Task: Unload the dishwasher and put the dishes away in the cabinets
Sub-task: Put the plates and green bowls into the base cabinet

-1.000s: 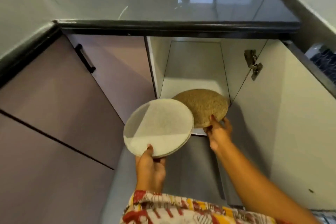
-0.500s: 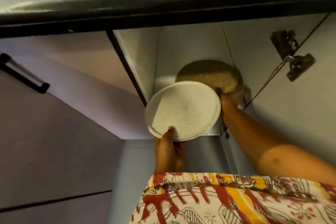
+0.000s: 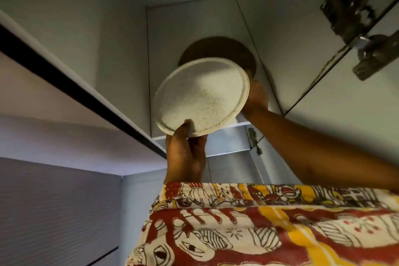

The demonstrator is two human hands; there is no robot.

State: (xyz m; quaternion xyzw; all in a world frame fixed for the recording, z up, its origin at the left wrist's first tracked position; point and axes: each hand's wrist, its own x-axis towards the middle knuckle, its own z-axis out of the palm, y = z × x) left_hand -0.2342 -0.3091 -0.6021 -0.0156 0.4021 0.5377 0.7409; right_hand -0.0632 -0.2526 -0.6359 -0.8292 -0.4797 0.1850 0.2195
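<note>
The left grip (image 3: 186,153) pinches the near rim of a white speckled plate (image 3: 200,97), thumb on its face, holding it tilted before the open cabinet (image 3: 190,19). The right grip (image 3: 257,97) reaches inside to the edge of a brown plate (image 3: 216,49) deep in the cabinet. Its fingers are hidden, so whether it holds the plate cannot be told. A metal hinge (image 3: 349,17) sits at the right.
</note>
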